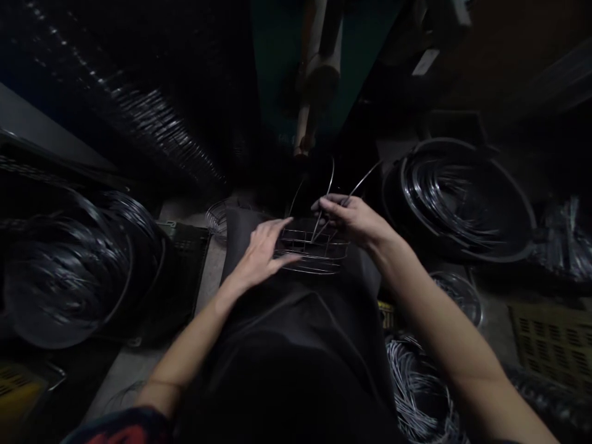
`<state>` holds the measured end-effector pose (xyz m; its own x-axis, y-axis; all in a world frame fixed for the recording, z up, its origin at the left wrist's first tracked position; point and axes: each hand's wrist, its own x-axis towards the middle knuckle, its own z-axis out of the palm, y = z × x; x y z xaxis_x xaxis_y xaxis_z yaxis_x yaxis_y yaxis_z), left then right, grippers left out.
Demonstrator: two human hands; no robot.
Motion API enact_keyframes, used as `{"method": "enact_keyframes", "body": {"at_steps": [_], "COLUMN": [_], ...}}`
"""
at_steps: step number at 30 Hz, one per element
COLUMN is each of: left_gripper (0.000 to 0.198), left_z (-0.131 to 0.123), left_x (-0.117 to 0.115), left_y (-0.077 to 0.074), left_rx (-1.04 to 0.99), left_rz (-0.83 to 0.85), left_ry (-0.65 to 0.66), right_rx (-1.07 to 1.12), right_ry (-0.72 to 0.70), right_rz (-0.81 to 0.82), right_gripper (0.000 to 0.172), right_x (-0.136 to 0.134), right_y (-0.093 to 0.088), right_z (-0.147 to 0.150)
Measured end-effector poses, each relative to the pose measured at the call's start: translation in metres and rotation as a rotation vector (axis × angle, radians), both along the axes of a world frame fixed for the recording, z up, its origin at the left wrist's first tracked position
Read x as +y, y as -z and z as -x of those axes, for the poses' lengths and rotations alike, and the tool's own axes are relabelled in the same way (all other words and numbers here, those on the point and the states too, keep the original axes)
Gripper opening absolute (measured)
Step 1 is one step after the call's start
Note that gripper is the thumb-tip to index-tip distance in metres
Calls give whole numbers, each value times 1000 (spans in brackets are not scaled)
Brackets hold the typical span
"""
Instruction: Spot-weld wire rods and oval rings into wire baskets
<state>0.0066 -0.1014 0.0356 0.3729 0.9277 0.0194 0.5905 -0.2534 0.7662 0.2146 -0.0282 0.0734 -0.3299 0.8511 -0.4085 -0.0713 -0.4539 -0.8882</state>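
The person's right hand [354, 219] is closed around thin steel wires, its fingers pinching them together just above a small wire basket [312, 253]. The 3 wires [329, 185] rise from the basket and fan upward past the hand. The left hand [261, 253] lies over the near side of the basket, with its fingers [287, 261] open and spread and their tips touching the wire rim, not gripping it. The basket rests on the person's lap, on dark clothing [296, 320], tilted slightly and between the 2 hands.

A round black tub [444, 142] packed with coiled black wire stands to the right, and a large coil of black wire [65, 277] lies to the left beside a dark slatted crate [185, 259]. A second wire basket [216, 219] sits just beyond the lap, and a coil of pale wire [416, 394] and a yellow slatted crate [550, 339] lie low on the right
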Motion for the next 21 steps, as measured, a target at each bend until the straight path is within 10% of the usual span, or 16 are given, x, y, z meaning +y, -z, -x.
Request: {"method": "enact_keyframes", "body": {"at_steps": [4, 8, 16, 21], "left_gripper": [94, 95, 106, 103], "left_z": [18, 17, 17, 24], "left_x": [7, 22, 69, 56], "left_y": [51, 87, 54, 76], "left_rx": [304, 122, 27, -9], "left_rz": [-198, -349, -346, -444], "left_ry": [140, 111, 152, 178], "right_rx": [-26, 0, -109, -159], "right_ry": [0, 108, 208, 173], "right_rz": [27, -44, -154, -84], "right_gripper": [36, 36, 37, 37], "right_x": [20, 31, 67, 51], "right_y": [8, 16, 19, 43], "right_z": [-4, -1, 14, 18]}}
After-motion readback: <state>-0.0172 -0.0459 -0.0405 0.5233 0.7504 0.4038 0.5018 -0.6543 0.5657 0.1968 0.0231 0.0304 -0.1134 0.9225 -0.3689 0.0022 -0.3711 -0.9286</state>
